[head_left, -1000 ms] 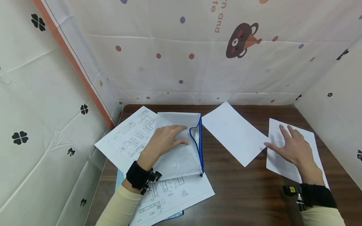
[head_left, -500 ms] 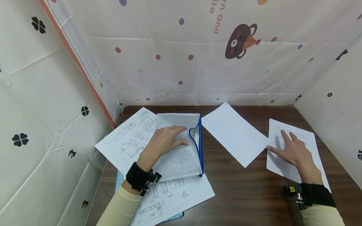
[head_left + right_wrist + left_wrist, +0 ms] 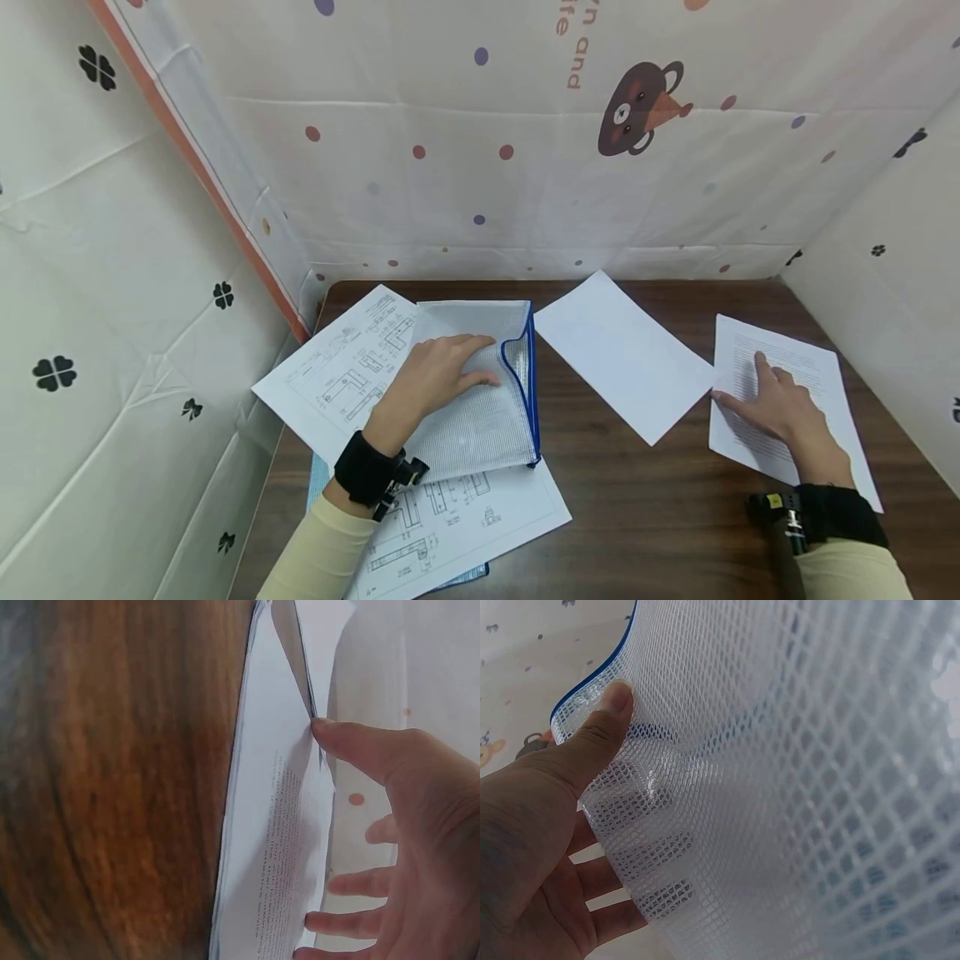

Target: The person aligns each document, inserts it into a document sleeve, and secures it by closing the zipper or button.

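Note:
A translucent white mesh zipper pouch [image 3: 468, 429] with blue edging stands out toward the camera on the left, its blue-trimmed side gaping. My left hand [image 3: 435, 371] grips it: in the left wrist view the thumb [image 3: 604, 731] lies on the near mesh and the other fingers are behind it. On the right, my right hand [image 3: 791, 417] hovers over a stack of printed text sheets [image 3: 806, 358], fingers loosely extended. The tip of its thumb [image 3: 352, 739] is right at the corner of a blank white sheet [image 3: 622, 358], whose corner overlaps the stack's left edge.
Sheets with technical drawings [image 3: 348, 354] lie under and around the pouch. A light blue item [image 3: 468, 575] shows beneath them. Dark wood table [image 3: 622, 525] lies between the paper groups. A patterned cloth wall [image 3: 450, 192] encloses the back and both sides.
My right hand has drawn slightly toward me over the text sheets, its fingers less spread than before. The left hand and the pouch have hardly moved.

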Action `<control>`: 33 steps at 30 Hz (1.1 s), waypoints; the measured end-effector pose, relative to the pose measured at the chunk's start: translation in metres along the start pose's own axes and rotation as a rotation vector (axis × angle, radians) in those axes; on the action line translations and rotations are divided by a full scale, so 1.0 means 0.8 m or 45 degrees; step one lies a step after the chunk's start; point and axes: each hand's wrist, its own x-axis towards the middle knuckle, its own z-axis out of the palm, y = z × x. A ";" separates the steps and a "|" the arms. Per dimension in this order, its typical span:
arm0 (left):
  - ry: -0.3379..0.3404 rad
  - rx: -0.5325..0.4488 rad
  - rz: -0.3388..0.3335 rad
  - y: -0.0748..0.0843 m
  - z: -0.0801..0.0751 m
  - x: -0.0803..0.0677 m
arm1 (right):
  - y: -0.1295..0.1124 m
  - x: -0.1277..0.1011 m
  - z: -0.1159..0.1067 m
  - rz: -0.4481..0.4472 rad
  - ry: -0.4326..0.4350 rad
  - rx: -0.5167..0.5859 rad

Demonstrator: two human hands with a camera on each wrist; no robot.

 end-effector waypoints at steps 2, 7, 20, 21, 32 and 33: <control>-0.002 0.002 -0.003 0.000 0.000 0.000 | 0.001 0.003 -0.001 -0.002 -0.022 0.004; 0.000 0.000 -0.004 0.000 -0.002 0.000 | 0.001 0.011 -0.006 -0.007 -0.098 -0.013; -0.012 -0.019 0.001 0.000 -0.001 0.001 | -0.016 0.012 -0.036 0.121 -0.323 -0.010; -0.013 -0.022 0.003 0.000 0.000 0.001 | -0.017 0.010 -0.037 0.133 -0.331 -0.012; -0.015 -0.009 0.009 0.000 0.000 0.000 | -0.014 0.005 -0.026 0.075 -0.138 -0.086; -0.013 -0.010 0.011 0.000 0.000 0.000 | -0.013 0.004 -0.023 0.072 -0.106 -0.097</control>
